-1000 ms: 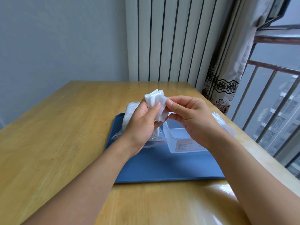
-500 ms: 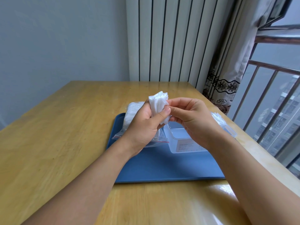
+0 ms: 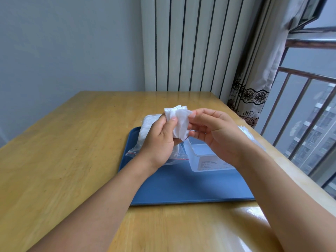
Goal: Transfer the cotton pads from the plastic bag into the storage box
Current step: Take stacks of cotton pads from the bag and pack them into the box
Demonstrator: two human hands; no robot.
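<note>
Both hands up over the blue tray (image 3: 181, 190): left hand (image 3: 160, 140) grips a stack of cotton pads (image 3: 179, 122), right hand (image 3: 216, 131) pinches its edge. Storage box (image 3: 203, 159) below looks empty, perhaps; plastic bag (image 3: 148, 128) is full, so most remains.

L hand (image 3: 160, 140) & R hand (image 3: 216, 135) both pinched a stack of white cotton pads (image 3: 179, 122) above the blue tray (image 3: 181, 186). Plastic bag (image 3: 149, 128) lay behind L hand; clear storage box (image 3: 201, 159) sat under R hand, on wood table (image 3: 63, 151).
</note>
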